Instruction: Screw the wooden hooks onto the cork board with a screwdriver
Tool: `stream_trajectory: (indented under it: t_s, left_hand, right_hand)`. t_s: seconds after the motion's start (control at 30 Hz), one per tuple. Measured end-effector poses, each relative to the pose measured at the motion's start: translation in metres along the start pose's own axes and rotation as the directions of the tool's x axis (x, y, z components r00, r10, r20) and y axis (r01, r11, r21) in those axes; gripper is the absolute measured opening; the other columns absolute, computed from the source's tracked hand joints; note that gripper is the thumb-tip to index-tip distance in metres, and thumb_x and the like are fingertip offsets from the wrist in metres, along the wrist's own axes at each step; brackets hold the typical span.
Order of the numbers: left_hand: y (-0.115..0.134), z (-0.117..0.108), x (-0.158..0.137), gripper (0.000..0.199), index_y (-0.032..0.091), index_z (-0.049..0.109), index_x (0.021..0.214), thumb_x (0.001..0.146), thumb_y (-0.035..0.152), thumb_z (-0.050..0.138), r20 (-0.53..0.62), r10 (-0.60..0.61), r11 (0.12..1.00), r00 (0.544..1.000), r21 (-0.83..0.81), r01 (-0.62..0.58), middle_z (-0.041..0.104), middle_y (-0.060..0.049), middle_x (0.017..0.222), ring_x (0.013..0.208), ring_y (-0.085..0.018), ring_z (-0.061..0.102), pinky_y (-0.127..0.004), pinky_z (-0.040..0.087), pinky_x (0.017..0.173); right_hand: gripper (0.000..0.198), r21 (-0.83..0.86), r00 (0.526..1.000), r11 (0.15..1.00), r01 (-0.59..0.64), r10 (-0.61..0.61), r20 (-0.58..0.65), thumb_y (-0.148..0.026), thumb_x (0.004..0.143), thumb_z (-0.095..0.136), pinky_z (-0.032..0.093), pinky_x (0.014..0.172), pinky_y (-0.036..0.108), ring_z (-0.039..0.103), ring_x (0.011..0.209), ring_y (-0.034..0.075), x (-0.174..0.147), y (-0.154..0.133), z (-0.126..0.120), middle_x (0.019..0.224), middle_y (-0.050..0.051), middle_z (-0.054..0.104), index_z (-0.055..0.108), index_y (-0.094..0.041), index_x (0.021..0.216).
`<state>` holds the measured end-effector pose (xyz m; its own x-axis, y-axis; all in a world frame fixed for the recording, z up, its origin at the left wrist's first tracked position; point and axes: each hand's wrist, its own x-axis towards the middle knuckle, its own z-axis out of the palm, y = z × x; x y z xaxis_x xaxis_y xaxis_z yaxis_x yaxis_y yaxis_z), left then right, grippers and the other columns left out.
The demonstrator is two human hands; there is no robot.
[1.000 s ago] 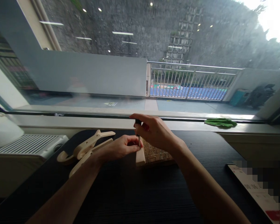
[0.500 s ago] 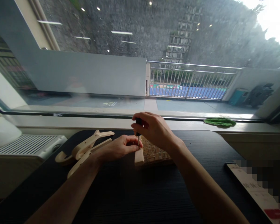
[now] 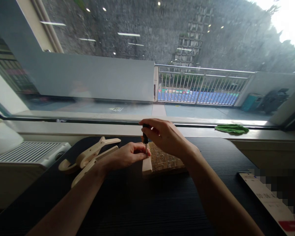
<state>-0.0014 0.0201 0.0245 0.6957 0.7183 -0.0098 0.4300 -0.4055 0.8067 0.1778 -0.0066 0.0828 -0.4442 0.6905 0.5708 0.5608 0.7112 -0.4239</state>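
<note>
Shifted right fingers [image 3: 153, 122]; screwdriver [image 3: 145, 140], tip indistinct

Your screwdriver [image 3: 145, 139] is black at the handle and silvery grey along the shaft [image 3: 146, 149]. The wooden strip [image 3: 147, 166] you have under it is pale cream; the panel [image 3: 165, 161] is brown, flecked in lighter and darker tones. Your loose wooden pieces [image 3: 88, 156] are light tan with small dark spots. Your tabletop [image 3: 142, 203] is black with fine streaks, your cloth [image 3: 232, 129] plain green, and the radiator [image 3: 36, 152] white with dark stripes.
</note>
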Motion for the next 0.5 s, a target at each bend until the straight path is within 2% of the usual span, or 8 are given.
stream_trajectory:
  t_s: [0.33, 0.5]
  left_hand:
    - [0.0015, 0.0003, 0.0, 0.024, 0.019, 0.062, 0.089, 0.081, 0.039, 0.05, 0.021, 0.001, 1.0, 1.0, -0.025, -0.001, 0.062, -0.002, 0.092, 0.091, -0.019, 0.055, -0.029, 0.041, 0.083]
    - [-0.0028, 0.0016, 0.0005, 0.023, 0.019, 0.059, 0.09, 0.081, 0.038, 0.05, 0.009, -0.03, 0.998, 1.0, -0.06, 0.03, 0.06, 0.0, 0.087, 0.084, -0.017, 0.054, -0.028, 0.041, 0.078]
  right_hand:
    - [0.022, -0.049, 0.996, 0.999, -0.022, 0.018, -0.082, -0.034, 0.086, 0.048, 0.034, 0.061, 0.023, 0.049, 0.066, 0.009, 0.0012, 0.0044, 0.0026, 0.077, 0.001, 0.06, 0.061, -0.016, 0.088]
    - [0.022, 0.033, 0.996, 0.999, -0.023, 0.026, -0.082, -0.033, 0.085, 0.049, 0.035, 0.059, 0.022, 0.049, 0.063, 0.008, 0.0023, 0.0055, 0.006, 0.074, 0.0, 0.06, 0.061, -0.015, 0.09]
